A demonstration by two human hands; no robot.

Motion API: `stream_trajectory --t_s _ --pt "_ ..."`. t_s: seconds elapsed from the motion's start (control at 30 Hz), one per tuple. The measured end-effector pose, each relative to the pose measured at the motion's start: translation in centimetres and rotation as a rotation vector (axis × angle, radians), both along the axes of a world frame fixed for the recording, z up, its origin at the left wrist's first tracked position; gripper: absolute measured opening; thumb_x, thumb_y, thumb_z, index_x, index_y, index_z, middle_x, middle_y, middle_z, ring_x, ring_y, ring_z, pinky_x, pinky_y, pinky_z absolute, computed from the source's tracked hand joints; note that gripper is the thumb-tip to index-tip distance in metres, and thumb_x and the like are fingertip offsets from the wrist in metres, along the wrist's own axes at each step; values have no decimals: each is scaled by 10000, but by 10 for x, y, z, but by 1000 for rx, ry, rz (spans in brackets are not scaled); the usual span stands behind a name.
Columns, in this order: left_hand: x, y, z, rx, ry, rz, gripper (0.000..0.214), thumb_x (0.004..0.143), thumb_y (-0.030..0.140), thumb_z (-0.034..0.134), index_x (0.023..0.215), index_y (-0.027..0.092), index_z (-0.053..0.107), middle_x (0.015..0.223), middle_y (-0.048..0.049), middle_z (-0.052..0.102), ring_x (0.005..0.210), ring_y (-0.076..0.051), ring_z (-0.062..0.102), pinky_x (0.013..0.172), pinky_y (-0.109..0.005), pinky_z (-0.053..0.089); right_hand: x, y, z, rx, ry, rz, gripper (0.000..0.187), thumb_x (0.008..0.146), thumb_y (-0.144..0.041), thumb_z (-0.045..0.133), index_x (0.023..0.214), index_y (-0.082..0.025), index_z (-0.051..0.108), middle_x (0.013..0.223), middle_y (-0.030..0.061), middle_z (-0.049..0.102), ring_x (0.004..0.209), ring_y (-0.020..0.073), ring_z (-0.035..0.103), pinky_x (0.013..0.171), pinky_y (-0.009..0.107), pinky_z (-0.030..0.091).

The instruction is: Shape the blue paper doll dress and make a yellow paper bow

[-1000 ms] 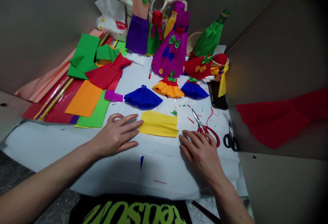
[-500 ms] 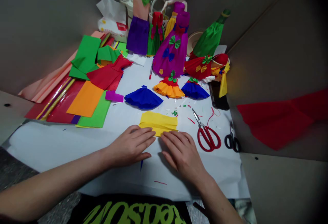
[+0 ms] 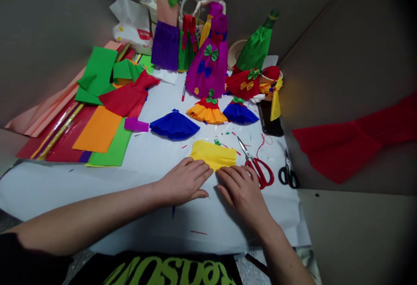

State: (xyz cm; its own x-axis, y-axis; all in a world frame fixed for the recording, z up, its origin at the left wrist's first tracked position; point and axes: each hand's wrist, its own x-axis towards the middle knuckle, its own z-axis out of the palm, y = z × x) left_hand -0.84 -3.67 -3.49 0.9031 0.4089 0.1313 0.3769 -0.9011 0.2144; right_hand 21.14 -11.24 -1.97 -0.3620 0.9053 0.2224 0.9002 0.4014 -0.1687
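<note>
On the worktop (image 3: 97, 180), your flat, open left hand (image 3: 184, 183) and right hand (image 3: 243, 189) are seemingly pinning flimsy yellow pleated crepe paper (image 3: 213, 154); take its edge gently.

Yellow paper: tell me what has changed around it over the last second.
The right hand left its spot beside the red scissors and moved left; the left hand moved right. Both now lie flat, side by side, fingertips at the near edge of the yellow paper, which seems to have slid a little towards the red scissors. Neither hand grips anything. The paper dresses, coloured sheets and black scissors stayed put.
</note>
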Motion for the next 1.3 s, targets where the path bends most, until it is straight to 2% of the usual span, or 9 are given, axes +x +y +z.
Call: stream_trajectory --t_s 0.3,0.7,0.97,1.3 --pt "-1 7 1 33 33 -9 542 965 538 480 1311 128 559 1235 -119 647 1162 -285 529 944 -406 332 -1 9 7 -32 -91 27 258 990 -323 521 1182 -240 672 1087 83 688 991 254 552 955 463 325" --pt "-8 15 8 47 60 -50 496 952 529 518 1305 182 548 1247 -107 650 1172 -288 517 928 -423 316 0 6 6 -53 -131 20 272 982 -320 539 1224 -267 654 1139 94 675 1028 260 565 977 472 307" --pt "-28 23 9 78 -42 -38 400 987 476 478 1206 168 606 1163 -108 697 1131 -283 560 898 -425 308 16 -2 8 -85 -119 -38 243 989 -326 530 1183 -290 671 1185 76 682 1067 266 571 975 469 310" --pt "-51 25 11 113 -120 4 276 980 367 522 1133 174 645 1079 -95 739 1089 -274 597 867 -430 311 34 -17 7 4 -74 -140 195 972 -307 553 1071 -287 720 1133 49 731 996 265 606 917 461 307"
